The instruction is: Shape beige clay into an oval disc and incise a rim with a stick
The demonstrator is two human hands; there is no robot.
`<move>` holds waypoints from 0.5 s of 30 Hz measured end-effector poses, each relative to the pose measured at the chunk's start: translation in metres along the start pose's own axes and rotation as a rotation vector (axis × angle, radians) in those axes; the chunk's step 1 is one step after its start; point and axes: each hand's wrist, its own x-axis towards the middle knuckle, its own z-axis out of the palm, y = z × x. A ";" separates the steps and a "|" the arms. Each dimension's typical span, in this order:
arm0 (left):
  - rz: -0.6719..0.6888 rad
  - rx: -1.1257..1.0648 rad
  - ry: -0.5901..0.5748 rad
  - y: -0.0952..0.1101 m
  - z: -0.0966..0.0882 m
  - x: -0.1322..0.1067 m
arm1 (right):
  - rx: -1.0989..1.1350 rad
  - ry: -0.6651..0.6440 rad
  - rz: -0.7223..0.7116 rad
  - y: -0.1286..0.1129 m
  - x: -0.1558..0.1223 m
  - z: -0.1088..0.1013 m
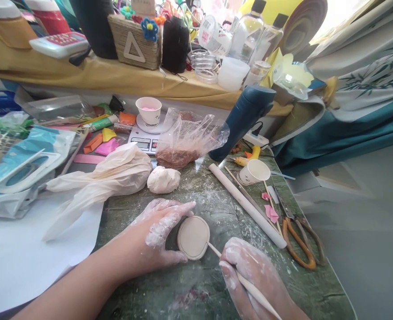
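Note:
A flat round disc of pale clay [193, 239] lies on the dark table, with a line scored just inside its edge. My left hand [163, 229], dusted white, curves around the disc's left side, thumb and fingers spread apart. Between the fingers and thumb of my right hand [250, 271] is a slim wooden clay tool [254, 291], held like a pen. Its thin tip meets the right edge of the disc. Behind the disc sits a lump of white clay [163, 179].
Right of the disc lie a rolling pin [248, 206], scissors [299, 240] and a paper cup [254, 171]. Farther back are a kitchen scale [141, 143] bearing another cup, a bag of brown clay [179, 153] and a blue flask [241, 122]. White paper [33, 253] covers the left.

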 end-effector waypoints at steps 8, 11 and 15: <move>0.021 -0.009 0.015 0.000 0.000 -0.002 | -0.097 -0.035 -0.059 -0.010 0.002 0.003; 0.036 -0.009 0.022 0.000 0.000 -0.002 | -0.079 -0.017 -0.073 -0.012 0.004 0.005; 0.042 -0.001 0.027 0.001 0.001 -0.002 | -0.069 0.023 -0.066 -0.016 0.005 0.009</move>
